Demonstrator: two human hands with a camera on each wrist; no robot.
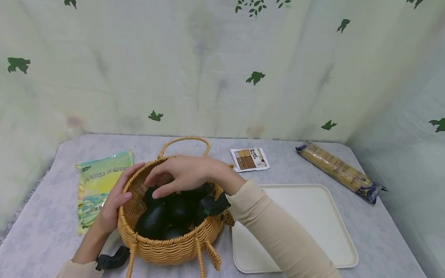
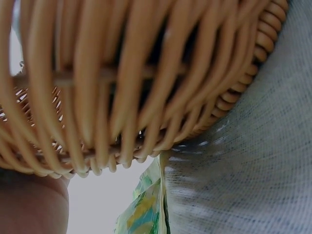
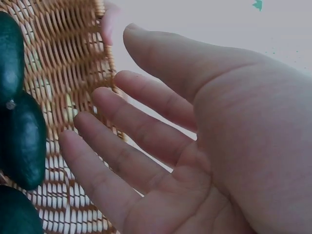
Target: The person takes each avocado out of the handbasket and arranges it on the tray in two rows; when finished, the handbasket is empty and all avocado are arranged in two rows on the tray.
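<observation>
A round wicker basket [image 1: 166, 250] stands on the table with several dark green, glossy avocados [image 1: 152, 220] inside. My left hand [image 1: 112, 200] grips the basket's left side, thumb at the rim. In the left wrist view the woven wall [image 2: 146, 73] fills the upper part. Over the basket's opening hovers my right hand [image 1: 184, 173], fingers spread and relaxed. The right wrist view shows its bare palm [image 3: 185, 195], with avocados [image 3: 24, 141] to the left of the fingertips. Part of the fruit is hidden beneath this hand and wrist.
A white tray [image 1: 336, 235] lies to the right, partly under the right forearm. Behind it are a small white-and-brown packet [image 1: 250, 159] and a long golden-brown package [image 1: 338, 167]. Left of the basket lies a green-yellow bag [image 1: 99, 181]. A basket handle [image 1: 187, 139] rises at the back.
</observation>
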